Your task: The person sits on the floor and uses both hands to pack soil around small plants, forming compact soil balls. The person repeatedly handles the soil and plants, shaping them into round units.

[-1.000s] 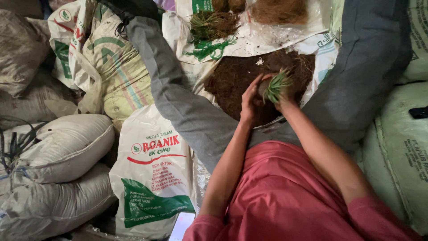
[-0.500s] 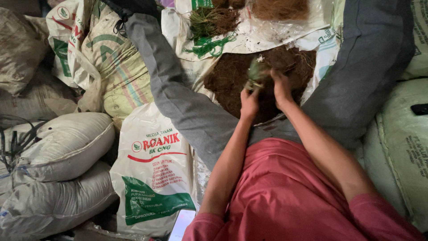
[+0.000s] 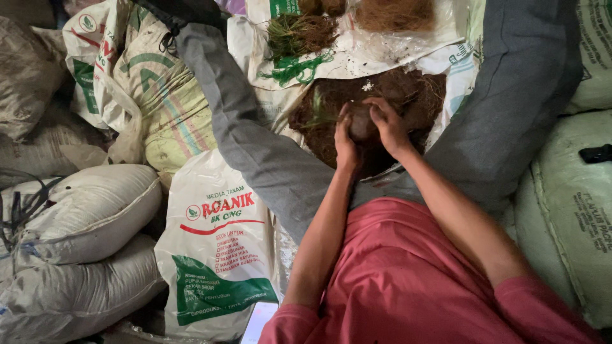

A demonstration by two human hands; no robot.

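Both my hands meet over a pile of dark brown soil (image 3: 408, 95) lying on an opened white sack between my grey-trousered legs. My left hand (image 3: 344, 141) and my right hand (image 3: 387, 126) cup a round ball of soil (image 3: 361, 123) between them, pressing it from both sides. A small green seedling (image 3: 317, 108) with thin leaves sticks out to the left of the ball, close to my left fingers. I cannot tell whether its roots are inside the ball.
More green seedlings (image 3: 292, 35) and a heap of brown fibre (image 3: 394, 14) lie on plastic beyond the soil. A white printed sack (image 3: 220, 255) stands at my left knee, with several stuffed sacks (image 3: 83, 210) further left. Green sacks (image 3: 570, 204) sit on the right.
My hands have moved away from me onto the soil pile. The seedling that stood upright in my fingers now lies low to the left, and my hands close round a soil ball.
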